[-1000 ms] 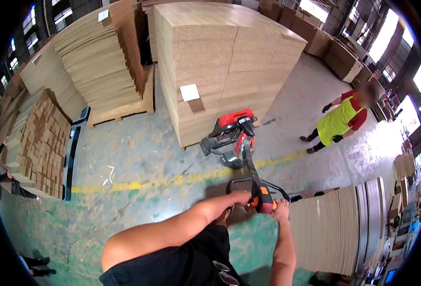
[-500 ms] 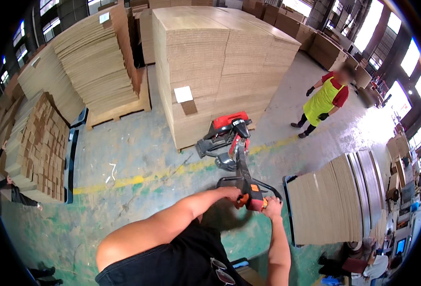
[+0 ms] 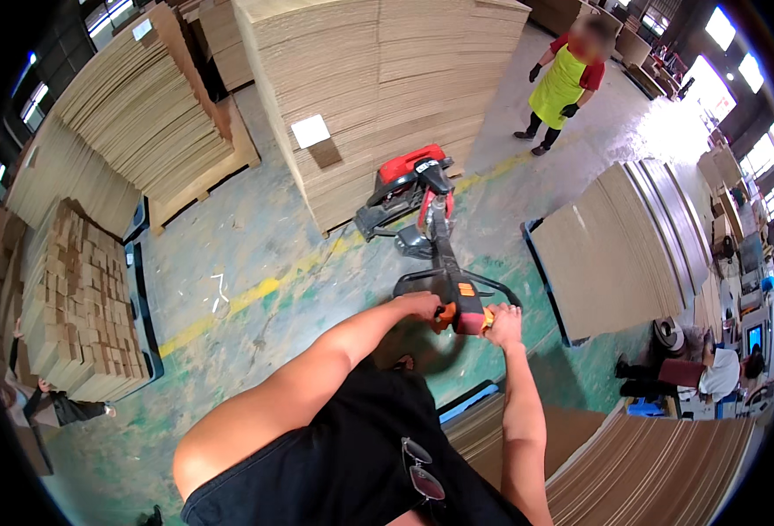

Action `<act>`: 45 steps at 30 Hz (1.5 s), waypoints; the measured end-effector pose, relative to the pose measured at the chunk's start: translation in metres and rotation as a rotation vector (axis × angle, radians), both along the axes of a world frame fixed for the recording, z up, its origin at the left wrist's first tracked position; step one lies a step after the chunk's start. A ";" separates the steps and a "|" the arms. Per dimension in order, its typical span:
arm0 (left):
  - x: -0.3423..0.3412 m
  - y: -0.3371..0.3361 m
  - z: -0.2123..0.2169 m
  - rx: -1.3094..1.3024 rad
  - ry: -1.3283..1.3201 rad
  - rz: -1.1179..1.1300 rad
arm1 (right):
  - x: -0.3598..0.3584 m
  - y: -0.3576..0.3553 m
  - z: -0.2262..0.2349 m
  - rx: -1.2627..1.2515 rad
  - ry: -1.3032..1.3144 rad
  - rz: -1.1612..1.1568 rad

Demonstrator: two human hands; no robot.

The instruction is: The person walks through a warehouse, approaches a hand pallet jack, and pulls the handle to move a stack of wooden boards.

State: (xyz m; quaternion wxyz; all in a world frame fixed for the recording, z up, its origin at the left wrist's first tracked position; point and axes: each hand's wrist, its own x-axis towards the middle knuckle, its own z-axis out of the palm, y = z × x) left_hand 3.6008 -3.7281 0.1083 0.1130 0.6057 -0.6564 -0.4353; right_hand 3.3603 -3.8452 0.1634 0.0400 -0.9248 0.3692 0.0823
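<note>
Both hands' fingers, left hand [image 3: 419, 306] and right hand [image 3: 502, 323], wrap the pallet jack's looped metal handle [image 3: 457, 294].

Cardboard warehouse / factory floor.
Landmark: red pallet truck [image 3: 409, 188], nosed under a tall stack of flat cardboard sheets [image 3: 378, 79]. Left of it, more sheet stacks [image 3: 137, 105] and a pallet of folded boxes [image 3: 75, 298]. Right of it, leaning sheets [image 3: 619, 245]. Beneath it, painted green concrete floor [image 3: 255, 254] with a yellow line [image 3: 229, 307]. High windows [image 3: 759, 158] far right.
</note>
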 end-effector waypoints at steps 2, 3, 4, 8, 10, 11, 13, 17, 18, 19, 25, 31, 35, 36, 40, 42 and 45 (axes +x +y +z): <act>-0.009 0.019 0.001 -0.081 0.005 -0.049 | -0.012 0.021 -0.002 -0.017 -0.027 -0.019; -0.013 0.029 -0.001 -0.067 -0.017 -0.084 | -0.017 0.033 -0.004 -0.006 -0.050 -0.032; -0.016 0.037 -0.001 -0.060 -0.038 -0.125 | -0.020 0.047 -0.005 -0.003 -0.073 -0.051; -0.029 0.087 -0.014 0.058 0.032 -0.085 | -0.028 0.110 0.006 0.073 0.029 -0.172; -0.035 0.110 -0.016 -0.020 0.042 -0.092 | -0.038 0.141 0.006 0.067 0.066 -0.227; -0.039 0.120 -0.016 -0.070 0.048 -0.152 | -0.048 0.156 0.000 0.031 0.065 -0.242; -0.047 0.135 -0.021 -0.151 0.094 -0.145 | -0.064 0.176 -0.013 -0.047 -0.041 -0.232; -0.030 0.174 -0.027 -0.075 0.013 -0.264 | -0.048 0.231 -0.012 -0.008 -0.099 -0.276; -0.028 0.186 -0.028 -0.063 0.035 -0.267 | -0.046 0.246 -0.014 0.013 -0.118 -0.307; -0.035 0.190 -0.024 -0.055 0.034 -0.250 | -0.052 0.250 -0.013 0.012 -0.133 -0.327; -0.044 0.221 -0.009 -0.082 0.009 -0.335 | -0.063 0.293 -0.005 -0.011 -0.158 -0.416; -0.052 0.227 0.032 -0.043 0.025 -0.221 | -0.067 0.291 0.022 -0.010 -0.165 -0.416; -0.021 0.240 0.029 -0.021 0.046 -0.208 | -0.039 0.305 0.035 0.026 -0.152 -0.403; -0.021 0.235 0.036 -0.044 0.054 -0.233 | -0.039 0.305 0.040 0.028 -0.145 -0.410; -0.011 0.228 0.039 -0.076 0.135 -0.313 | -0.032 0.303 0.051 0.019 -0.140 -0.447; 0.003 0.226 0.047 0.002 0.019 -0.288 | -0.017 0.303 0.056 0.054 -0.151 -0.447; 0.023 0.219 0.064 0.031 0.065 -0.298 | 0.001 0.301 0.063 0.032 -0.128 -0.466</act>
